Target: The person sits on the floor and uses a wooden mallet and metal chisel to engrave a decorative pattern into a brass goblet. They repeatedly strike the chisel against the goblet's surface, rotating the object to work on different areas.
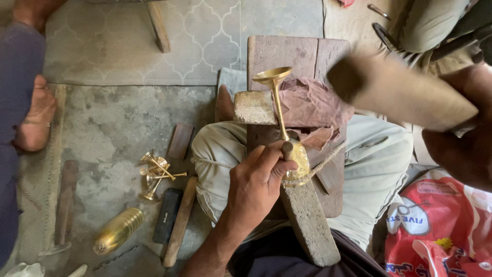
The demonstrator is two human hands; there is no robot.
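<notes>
At frame centre our left hand (259, 177) clamped the brass stemmed piece (277, 102) against the stone block (254, 107), right hand (464, 131) gripping the raised wooden mallet (400, 90); blows wanted squareness.

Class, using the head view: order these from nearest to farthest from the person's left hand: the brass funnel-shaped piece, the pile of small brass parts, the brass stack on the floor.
1. Brass funnel-shaped piece: held by the left hand.
2. Pile of small brass parts: floor, to its left.
3. Brass stack: floor, lower left.

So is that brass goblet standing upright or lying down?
Lying down: the brass goblet lies lengthwise across a stone block, cup end pointing away, its base steadied under the left hand.
</notes>
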